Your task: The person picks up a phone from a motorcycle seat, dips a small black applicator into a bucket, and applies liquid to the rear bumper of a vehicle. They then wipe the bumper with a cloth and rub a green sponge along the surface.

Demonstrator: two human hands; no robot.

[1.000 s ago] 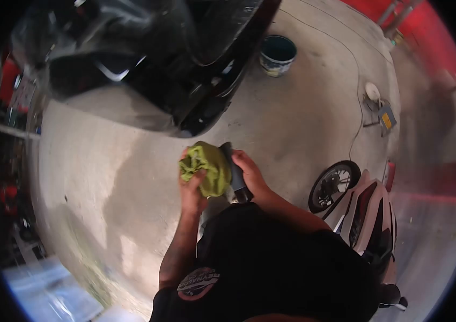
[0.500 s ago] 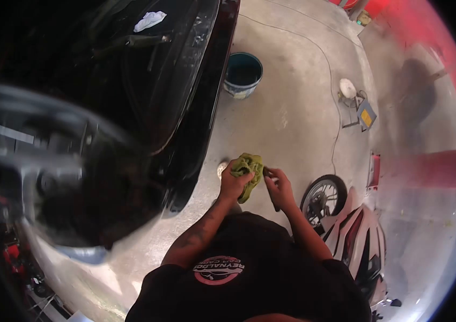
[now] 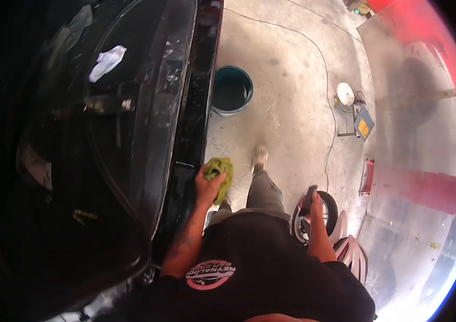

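Note:
A crumpled green cloth (image 3: 222,174) is gripped in my left hand (image 3: 206,189), close beside the edge of a black car panel (image 3: 182,155). My right hand (image 3: 316,206) is wrapped round a dark, elongated object (image 3: 307,201), held out to the right above a motorcycle wheel (image 3: 331,214). What that dark object is, I cannot make out. The two hands are wide apart. On the black car surface at the upper left lies a white cloth (image 3: 108,63).
A dark teal bucket (image 3: 232,110) stands on the floor beside the car. Further right are a white round object (image 3: 345,94) and a grey-framed item with an orange label (image 3: 363,127). A cable (image 3: 327,70) runs along the floor. The motorcycle's pale fairing (image 3: 350,256) is at lower right.
My hands have moved apart, the left with the cloth toward the car, the right with the dark object toward the motorcycle. The view has shifted, and a leg and shoe now show.

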